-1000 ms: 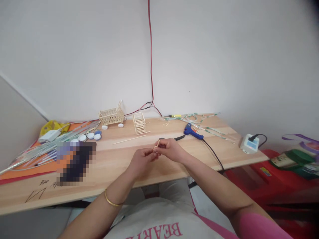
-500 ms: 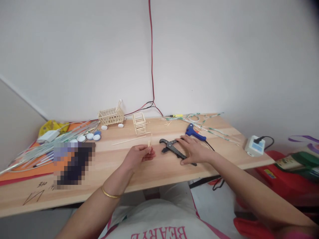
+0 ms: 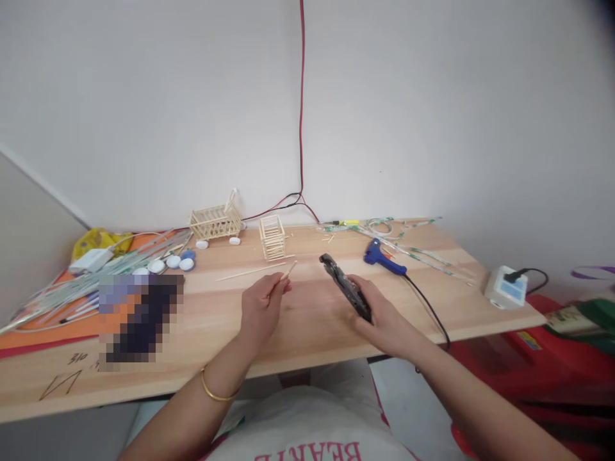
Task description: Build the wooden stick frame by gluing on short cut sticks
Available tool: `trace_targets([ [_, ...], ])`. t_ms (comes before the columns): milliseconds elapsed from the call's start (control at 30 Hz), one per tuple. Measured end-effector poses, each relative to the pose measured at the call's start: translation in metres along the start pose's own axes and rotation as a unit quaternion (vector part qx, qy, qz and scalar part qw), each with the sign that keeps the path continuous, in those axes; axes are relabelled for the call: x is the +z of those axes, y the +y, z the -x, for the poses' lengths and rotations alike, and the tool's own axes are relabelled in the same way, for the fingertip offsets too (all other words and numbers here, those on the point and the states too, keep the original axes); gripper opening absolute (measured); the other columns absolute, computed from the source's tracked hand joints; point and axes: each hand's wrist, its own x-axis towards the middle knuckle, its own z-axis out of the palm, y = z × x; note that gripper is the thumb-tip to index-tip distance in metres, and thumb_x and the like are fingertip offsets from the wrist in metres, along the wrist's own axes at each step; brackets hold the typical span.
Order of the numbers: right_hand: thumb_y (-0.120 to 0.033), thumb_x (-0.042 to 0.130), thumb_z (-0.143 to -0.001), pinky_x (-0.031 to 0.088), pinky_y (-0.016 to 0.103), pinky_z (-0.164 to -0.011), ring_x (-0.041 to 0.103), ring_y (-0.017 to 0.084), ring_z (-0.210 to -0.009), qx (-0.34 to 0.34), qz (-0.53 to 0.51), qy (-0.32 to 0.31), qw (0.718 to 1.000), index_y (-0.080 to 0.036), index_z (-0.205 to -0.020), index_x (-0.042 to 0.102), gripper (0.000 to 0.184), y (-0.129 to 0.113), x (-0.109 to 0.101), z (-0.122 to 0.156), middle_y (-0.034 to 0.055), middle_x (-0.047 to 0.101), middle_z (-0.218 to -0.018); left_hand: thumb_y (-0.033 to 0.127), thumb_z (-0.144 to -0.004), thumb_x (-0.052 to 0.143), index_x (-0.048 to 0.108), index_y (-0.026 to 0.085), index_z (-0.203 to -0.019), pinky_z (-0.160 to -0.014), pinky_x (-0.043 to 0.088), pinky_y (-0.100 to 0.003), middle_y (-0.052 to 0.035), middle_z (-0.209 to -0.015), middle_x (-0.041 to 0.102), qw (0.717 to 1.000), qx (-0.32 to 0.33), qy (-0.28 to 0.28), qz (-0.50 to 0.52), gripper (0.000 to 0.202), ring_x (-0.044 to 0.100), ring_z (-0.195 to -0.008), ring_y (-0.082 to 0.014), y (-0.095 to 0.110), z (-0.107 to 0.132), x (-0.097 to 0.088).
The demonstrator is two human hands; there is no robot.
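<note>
Between the thumb and fingers of my left hand (image 3: 263, 304) are short wooden sticks (image 3: 287, 274), their tips pointing up and right; how many I cannot tell. My right hand (image 3: 379, 317) is wrapped round the handles of black cutting pliers (image 3: 343, 282), raised off the table with the jaws toward the upper left. A small open frame of sticks (image 3: 272, 237) stands just beyond my left hand, and a long thin stick (image 3: 250, 272) lies in front of it. Farther left is a stick-built cart (image 3: 216, 223) on white wheels.
A blue glue gun (image 3: 384, 256) lies right of the pliers, its black cord running off the table edge. A white power box (image 3: 507, 287) sits at the right corner. Bottle caps (image 3: 173, 262) and a white adapter (image 3: 91, 260) are at left. Green-marked strips (image 3: 423, 253) lie at back right.
My right hand has picked the pliers up off the table and turned them upright. My left hand has tilted the short sticks toward the right.
</note>
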Motion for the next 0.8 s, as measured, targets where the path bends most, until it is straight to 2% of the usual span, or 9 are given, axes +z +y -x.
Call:
trace_targets([
  [167,-0.013,0.054,-0.071,0.042,0.039,-0.098,0.049,0.023,-0.113,-0.004,-0.038,0.016,0.999,-0.024,-0.138,0.031,0.071,-0.028,0.014,0.010,0.0099,0.047,-0.121,0.027,-0.091,0.047,0.065,0.019,-0.092,-0.074,0.047,-0.021,-0.0016,-0.082,0.071,0.998,0.063,0.005,-0.025,0.020,0.066,-0.079,-0.0126,0.010,0.003,0.003],
  [400,-0.012,0.057,-0.069,0.044,0.039,-0.094,0.050,0.024,-0.111,-0.028,-0.043,0.033,0.998,-0.027,-0.136,0.035,0.072,-0.042,0.023,0.003,0.0092,0.047,-0.119,0.022,-0.092,0.044,0.063,0.018,-0.100,-0.077,0.048,-0.023,-0.0045,-0.090,0.071,0.987,0.136,0.014,-0.082,0.021,0.065,-0.083,-0.0139,0.012,0.007,0.000],
  [600,-0.016,0.058,-0.071,0.048,0.036,-0.084,0.056,0.023,-0.098,-0.020,-0.014,0.045,0.999,-0.027,-0.127,0.045,0.059,-0.043,0.029,0.003,0.0077,0.052,-0.112,0.019,-0.092,0.040,0.062,0.018,-0.104,-0.080,0.049,-0.026,-0.0072,-0.098,0.070,0.983,0.158,0.006,-0.096,0.025,0.065,-0.091,-0.0158,0.011,0.008,0.000],
  [800,-0.022,0.059,-0.074,0.048,0.034,-0.077,0.058,0.022,-0.091,-0.017,0.025,0.056,0.998,-0.023,-0.117,0.050,0.044,-0.039,0.032,0.002,0.0069,0.056,-0.102,0.018,-0.092,0.041,0.062,0.017,-0.103,-0.075,0.049,-0.025,-0.0071,-0.095,0.070,0.973,0.191,0.015,-0.127,0.023,0.065,-0.086,-0.0158,0.008,0.008,0.002],
])
